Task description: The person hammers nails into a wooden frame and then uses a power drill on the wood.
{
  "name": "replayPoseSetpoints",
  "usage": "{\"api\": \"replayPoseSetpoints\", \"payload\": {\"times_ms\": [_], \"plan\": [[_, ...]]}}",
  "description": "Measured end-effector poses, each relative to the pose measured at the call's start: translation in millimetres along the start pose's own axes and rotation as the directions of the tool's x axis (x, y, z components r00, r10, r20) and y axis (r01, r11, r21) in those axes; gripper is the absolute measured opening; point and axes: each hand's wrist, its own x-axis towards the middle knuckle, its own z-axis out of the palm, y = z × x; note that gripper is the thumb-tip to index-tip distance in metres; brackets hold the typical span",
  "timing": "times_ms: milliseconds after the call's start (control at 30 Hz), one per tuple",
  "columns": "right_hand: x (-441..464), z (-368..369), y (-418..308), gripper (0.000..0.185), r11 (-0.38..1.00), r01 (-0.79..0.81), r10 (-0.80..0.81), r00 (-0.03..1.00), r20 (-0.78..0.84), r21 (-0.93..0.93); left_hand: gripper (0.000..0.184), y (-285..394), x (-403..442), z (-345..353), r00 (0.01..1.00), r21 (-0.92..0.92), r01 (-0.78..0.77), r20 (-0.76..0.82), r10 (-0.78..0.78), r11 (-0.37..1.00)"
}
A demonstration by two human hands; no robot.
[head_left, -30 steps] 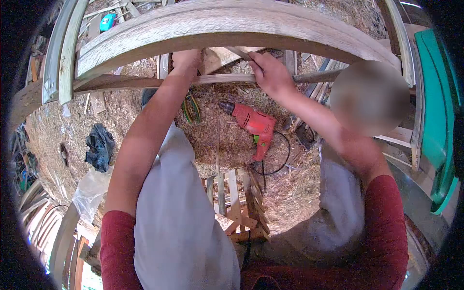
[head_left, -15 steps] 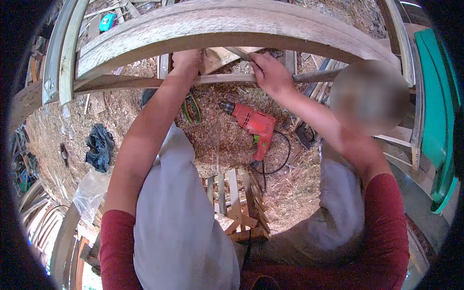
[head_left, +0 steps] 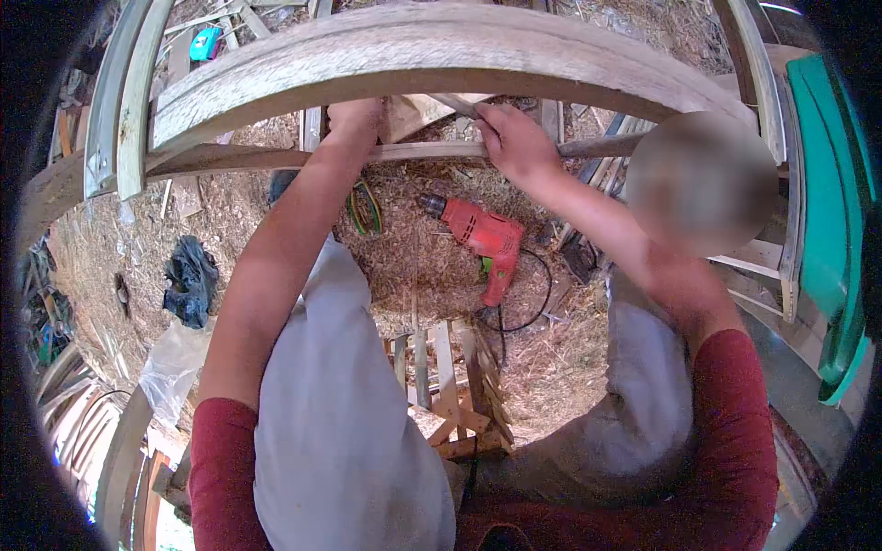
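A broad wooden plank (head_left: 441, 55) crosses the top of the view, with a narrower wooden rail (head_left: 432, 150) below it. My left hand (head_left: 356, 118) is curled beneath the plank, beside a pale piece of board (head_left: 413, 118); its fingertips and whatever they hold are hidden. Between plank and rail, my right hand (head_left: 519, 142) is closed around the end of a thin greyish wooden strip (head_left: 454, 103). The strip's far end runs up behind the plank. Below my hands, a red drill (head_left: 482, 241) with a black cord lies on the ground, near pliers with yellow-green handles (head_left: 366, 208).
Wood shavings cover the ground (head_left: 276, 220). Slatted wood (head_left: 446, 367) stands between my legs. At left lie a black plastic bag (head_left: 190, 280) and a clear bag (head_left: 173, 367). A green panel (head_left: 831, 230) stands at right; a turquoise object (head_left: 206, 43) lies beyond the plank.
The plank appears very slightly lower in the view. Both hands stay in nearly the same place, and the drill has not moved.
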Motion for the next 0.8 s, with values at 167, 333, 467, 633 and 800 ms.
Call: {"api": "replayPoseSetpoints", "payload": {"times_ms": [167, 333, 467, 633, 800], "plan": [[1.3, 4.5, 7.2, 0.033, 0.999, 0.008, -0.007, 1.0, 0.025, -0.035, 0.084, -6.7, 3.5, 6.3, 0.996, -0.048, 0.087, 0.018, -0.086, 0.995], [3.6, -0.1, 1.4, 0.034, 0.997, -0.061, 0.063, 0.997, 0.044, -0.045, 0.07, 21.9, -21.3, -11.7, 0.988, -0.38, 0.156, 0.07, -0.14, 0.912], [3.1, 4.7, 5.6, 0.032, 0.999, -0.038, 0.038, 0.999, 0.008, -0.011, 0.063, 27.6, -32.7, -16.1, 0.976, -0.634, 0.213, 0.173, -0.132, 0.743], [6.0, 1.1, 3.0, 0.031, 0.998, -0.067, 0.067, 0.997, 0.043, -0.004, 0.072, 9.5, -16.7, -2.5, 0.983, -0.482, 0.167, 0.019, -0.18, 0.86], [5.5, 3.3, 2.2, 0.031, 0.997, -0.058, 0.059, 0.998, -0.002, 0.05, 0.079, 10.4, -8.9, -6.6, 0.987, -0.14, 0.15, -0.041, -0.157, 0.979]]}}
